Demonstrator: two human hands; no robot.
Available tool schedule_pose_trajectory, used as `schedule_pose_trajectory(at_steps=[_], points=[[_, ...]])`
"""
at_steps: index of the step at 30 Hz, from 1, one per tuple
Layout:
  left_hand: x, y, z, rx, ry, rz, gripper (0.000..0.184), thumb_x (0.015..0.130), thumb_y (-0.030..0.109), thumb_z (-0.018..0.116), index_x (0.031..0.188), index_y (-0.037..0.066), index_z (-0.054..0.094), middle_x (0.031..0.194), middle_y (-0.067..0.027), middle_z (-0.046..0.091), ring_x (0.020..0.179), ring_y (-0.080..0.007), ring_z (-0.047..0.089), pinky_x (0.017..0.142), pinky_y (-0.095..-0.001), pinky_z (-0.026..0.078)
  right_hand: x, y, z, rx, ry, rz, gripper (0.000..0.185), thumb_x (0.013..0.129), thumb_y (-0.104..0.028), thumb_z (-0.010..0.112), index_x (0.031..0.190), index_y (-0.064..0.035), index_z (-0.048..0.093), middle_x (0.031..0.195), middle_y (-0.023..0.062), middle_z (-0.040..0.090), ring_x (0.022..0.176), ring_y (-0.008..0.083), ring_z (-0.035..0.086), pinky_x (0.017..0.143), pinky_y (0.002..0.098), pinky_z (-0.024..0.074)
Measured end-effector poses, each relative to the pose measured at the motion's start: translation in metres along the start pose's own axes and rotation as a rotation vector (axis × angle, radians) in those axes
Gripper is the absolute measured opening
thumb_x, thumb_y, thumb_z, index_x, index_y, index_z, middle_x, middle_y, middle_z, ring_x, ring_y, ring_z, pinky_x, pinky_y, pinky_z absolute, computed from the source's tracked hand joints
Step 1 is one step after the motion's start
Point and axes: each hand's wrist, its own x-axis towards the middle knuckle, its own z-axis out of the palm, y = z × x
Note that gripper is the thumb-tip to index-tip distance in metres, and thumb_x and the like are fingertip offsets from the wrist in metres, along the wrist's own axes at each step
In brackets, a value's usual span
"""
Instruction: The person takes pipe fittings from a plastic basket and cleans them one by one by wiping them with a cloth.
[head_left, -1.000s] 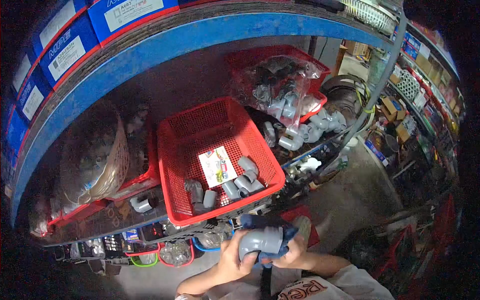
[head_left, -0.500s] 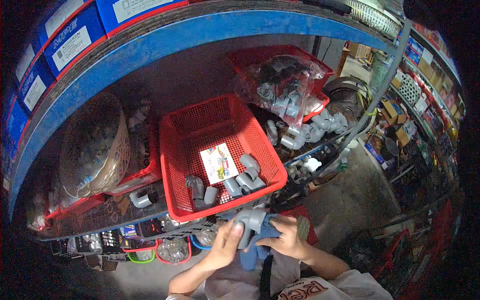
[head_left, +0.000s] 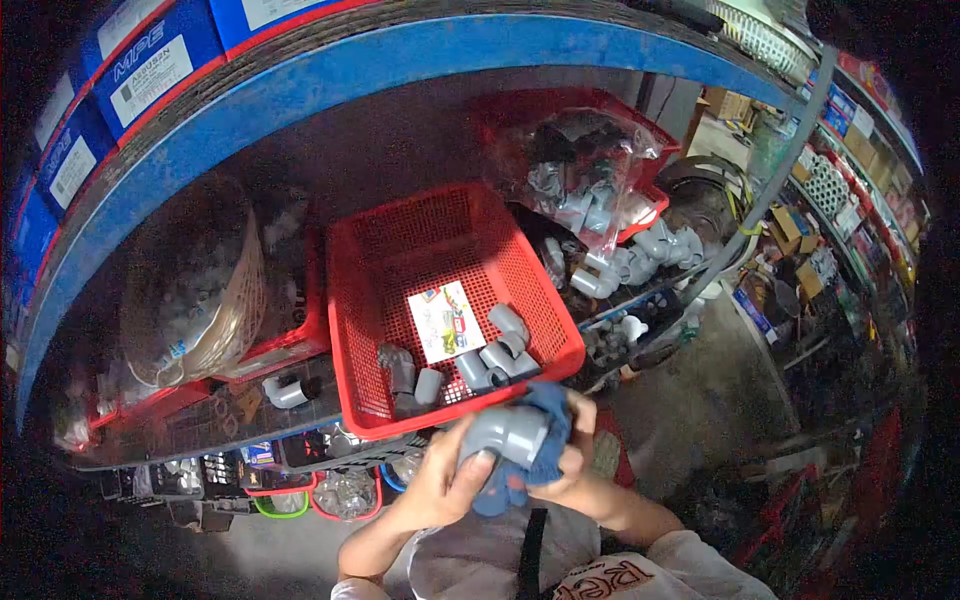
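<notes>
A grey plastic pipe elbow (head_left: 505, 432) is held in front of my body, just below the near rim of a red plastic basket (head_left: 360, 432). My left hand (head_left: 450, 480) grips the elbow, its thumb lying along the lower side. Bunched in my right hand (head_left: 575, 465) is a blue cloth (head_left: 540, 400), pressed against the elbow's right end. Inside the basket lie several more grey elbows (head_left: 428, 385) and a printed card (head_left: 445, 320). Part of the cloth hangs beneath the elbow, and some of my right fingers are hidden behind it.
One grey elbow (head_left: 288, 392) lies on the shelf left of the basket. To the right are a pile of grey fittings (head_left: 650, 250) and a plastic bag of fittings (head_left: 580, 180). A blue shelf beam (head_left: 420, 58) crosses above, carrying blue boxes (head_left: 145, 80). Small bins (head_left: 345, 495) hang below.
The elbow has turned in my left hand and come up closer to the basket rim. My right hand has brought the blue cloth up around the elbow's right end.
</notes>
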Motion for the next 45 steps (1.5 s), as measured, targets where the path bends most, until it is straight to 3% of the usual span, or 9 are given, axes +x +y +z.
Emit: schedule_pose_trajectory(at_steps=[6, 11, 16, 22, 24, 29, 38, 42, 45], points=[[-0.016, -0.005, -0.012, -0.730, -0.295, -0.691, 0.046, 0.083, 0.039, 0.035, 0.108, 0.000, 0.038, 0.068, -0.0013, 0.048, 0.054, -0.0065, 0.045, 0.047, -0.0188, 0.039, 0.009, -0.010, 0.003, 0.210, -0.134, -0.029, 0.053, 0.058, -0.024, 0.070, 0.100, -0.0081, 0.042, 0.094, 0.0185, 0.050, 0.083, 0.0276, 0.053, 0.066, 0.0339, 0.0446], [-0.016, -0.023, 0.004, 0.377, 0.053, 0.047, 0.041, 0.073, 0.021, 0.052, 0.101, -0.006, 0.039, 0.069, -0.0210, 0.052, 0.060, -0.0291, 0.053, 0.048, -0.0320, 0.043, 0.001, -0.023, 0.007, 0.058, -0.176, 0.549, 0.034, 0.072, -0.014, 0.053, 0.101, 0.0017, 0.043, 0.087, 0.0145, 0.052, 0.075, 0.0236, 0.053, 0.066, 0.0304, 0.0416], [-0.019, -0.015, 0.006, 0.546, 0.019, -0.052, 0.037, 0.066, 0.022, 0.059, 0.085, -0.004, 0.041, 0.067, -0.0172, 0.053, 0.051, -0.0303, 0.052, 0.044, -0.0340, 0.042, 0.003, -0.011, 0.003, 0.322, -0.255, 1.073, 0.029, 0.083, -0.028, 0.039, 0.087, -0.0005, 0.049, 0.067, 0.0043, 0.047, 0.060, 0.0093, 0.044, 0.055, 0.0241, 0.0364], [-0.024, -0.025, -0.004, 0.575, 0.042, 0.208, 0.045, 0.059, 0.026, 0.065, 0.087, -0.002, 0.043, 0.068, -0.0140, 0.053, 0.053, -0.0268, 0.054, 0.047, -0.0329, 0.044, -0.039, 0.023, -0.014, 0.170, -0.456, 0.757, 0.032, 0.085, -0.029, 0.035, 0.097, -0.0018, 0.047, 0.073, 0.0053, 0.054, 0.062, 0.0096, 0.048, 0.059, 0.0219, 0.0395], [-0.028, -0.028, -0.008, 0.454, 0.063, 0.169, 0.046, 0.058, 0.026, 0.067, 0.087, -0.002, 0.045, 0.068, -0.0140, 0.053, 0.054, -0.0273, 0.054, 0.049, -0.0330, 0.044, 0.031, -0.012, -0.020, 0.491, -0.119, 1.203, 0.031, 0.086, -0.027, 0.032, 0.100, -0.0025, 0.046, 0.077, 0.0068, 0.055, 0.070, 0.0116, 0.051, 0.066, 0.0226, 0.0396], [-0.028, -0.018, -0.005, 0.378, 0.021, 0.207, 0.043, 0.055, 0.023, 0.069, 0.085, -0.001, 0.049, 0.070, -0.0142, 0.054, 0.059, -0.0287, 0.055, 0.052, -0.0335, 0.044, 0.014, -0.020, -0.004, 0.668, -0.366, 0.922, 0.032, 0.084, -0.025, 0.036, 0.099, 0.0013, 0.044, 0.085, 0.0092, 0.055, 0.082, 0.0134, 0.050, 0.074, 0.0270, 0.0377], [-0.031, -0.019, -0.003, 0.585, 0.218, 0.353, 0.036, 0.069, 0.025, 0.056, 0.090, -0.001, 0.044, 0.074, -0.0141, 0.053, 0.057, -0.0254, 0.053, 0.049, -0.0310, 0.042, -0.022, -0.032, 0.013, 0.326, -0.014, 0.913, 0.024, 0.080, -0.015, 0.041, 0.096, 0.0015, 0.044, 0.081, 0.0100, 0.052, 0.075, 0.0164, 0.049, 0.067, 0.0288, 0.0394], [-0.021, 0.004, 0.001, 0.154, 0.190, -0.157, 0.007, 0.072, 0.004, 0.049, 0.077, 0.000, 0.048, 0.057, -0.0105, 0.050, 0.046, -0.0191, 0.051, 0.044, -0.0276, 0.039, -0.027, -0.031, 0.005, 0.053, -0.093, 0.271, 0.026, 0.069, -0.004, 0.049, 0.094, 0.0043, 0.044, 0.081, 0.0157, 0.051, 0.070, 0.0242, 0.051, 0.065, 0.0321, 0.0403], [-0.017, 0.006, 0.003, 0.125, 0.229, -0.217, 0.005, 0.075, 0.003, 0.044, 0.074, -0.001, 0.047, 0.050, -0.0099, 0.048, 0.043, -0.0190, 0.050, 0.044, -0.0272, 0.039, -0.021, -0.023, 0.005, 0.014, -0.164, 0.304, 0.028, 0.068, -0.003, 0.051, 0.095, 0.0031, 0.044, 0.079, 0.0144, 0.053, 0.070, 0.0270, 0.052, 0.064, 0.0320, 0.0407]])
